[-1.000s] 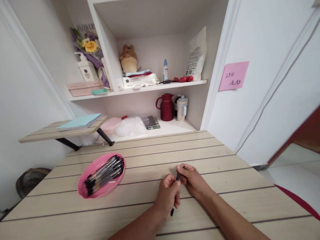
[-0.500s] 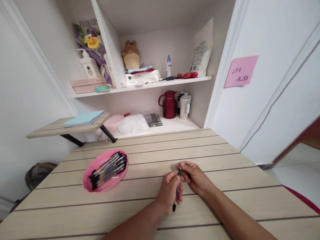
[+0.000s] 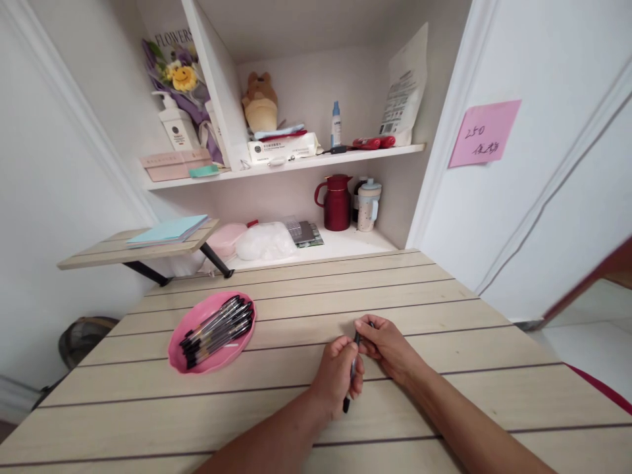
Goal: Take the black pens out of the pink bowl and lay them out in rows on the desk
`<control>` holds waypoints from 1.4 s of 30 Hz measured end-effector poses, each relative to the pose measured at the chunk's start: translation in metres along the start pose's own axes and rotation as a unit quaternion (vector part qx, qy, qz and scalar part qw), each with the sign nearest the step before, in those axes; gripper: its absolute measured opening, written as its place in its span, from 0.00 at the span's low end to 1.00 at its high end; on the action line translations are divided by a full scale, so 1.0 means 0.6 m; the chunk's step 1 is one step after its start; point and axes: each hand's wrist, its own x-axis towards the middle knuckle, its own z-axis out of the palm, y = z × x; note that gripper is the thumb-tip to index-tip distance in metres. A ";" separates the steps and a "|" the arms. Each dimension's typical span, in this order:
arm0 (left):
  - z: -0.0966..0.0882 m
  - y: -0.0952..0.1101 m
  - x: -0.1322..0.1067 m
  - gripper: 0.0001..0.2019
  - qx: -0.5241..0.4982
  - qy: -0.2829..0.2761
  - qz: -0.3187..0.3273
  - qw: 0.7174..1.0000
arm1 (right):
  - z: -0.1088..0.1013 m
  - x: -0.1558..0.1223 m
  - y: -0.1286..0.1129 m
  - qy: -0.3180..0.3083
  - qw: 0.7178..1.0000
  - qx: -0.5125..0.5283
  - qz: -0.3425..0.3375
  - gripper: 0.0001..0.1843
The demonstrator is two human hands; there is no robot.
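My left hand (image 3: pixel 340 368) is closed around a dark, slim pen (image 3: pixel 352 374), which slants with its black lower end toward me. My right hand (image 3: pixel 388 345) meets it at the top, thumb and fingertips pinched on the pen's upper end. A small dark piece (image 3: pixel 372 324) shows behind the right fingers; I cannot make out whether it is a cap. Both hands are just over the wooden table (image 3: pixel 434 408). To their left, a pink bowl (image 3: pixel 175 352) with a wavy rim holds several black-and-clear pens (image 3: pixel 220 329) lying side by side.
A small raised stand (image 3: pixel 93 253) with light-blue paper (image 3: pixel 168 230) stands at the table's back left. Behind the table, shelves hold a red jug (image 3: pixel 337 204), a speckled cup (image 3: pixel 366 209), a plastic bag (image 3: pixel 266 242) and a wipes pack (image 3: pixel 284 149). A pink note (image 3: pixel 484 135) hangs at right.
My right fingertips have closed over the pen's upper end, whose pale tip showed before. The left hand keeps its hold. The whole view has shifted slightly.
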 end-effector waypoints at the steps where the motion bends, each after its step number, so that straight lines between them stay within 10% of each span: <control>1: 0.000 0.001 0.000 0.14 -0.001 -0.002 -0.002 1.000 | -0.001 0.000 0.001 0.003 1.000 -0.004 -0.001 0.17; 20: -0.009 0.005 0.000 0.11 -0.017 -0.053 -0.022 0.998 | -0.004 0.001 -0.001 -0.052 0.995 0.080 -0.016 0.13; 28: -0.011 0.004 0.001 0.11 -0.058 -0.056 -0.033 0.996 | -0.021 0.017 -0.003 0.091 0.984 0.145 -0.053 0.12; 35: -0.016 0.003 0.020 0.07 -0.321 0.032 0.024 0.946 | -0.010 0.008 0.007 0.092 0.991 -0.076 -0.058 0.14; 42: -0.028 -0.002 0.032 0.10 -0.343 0.036 0.037 0.938 | 0.015 -0.010 0.022 0.033 0.928 -0.337 -0.157 0.08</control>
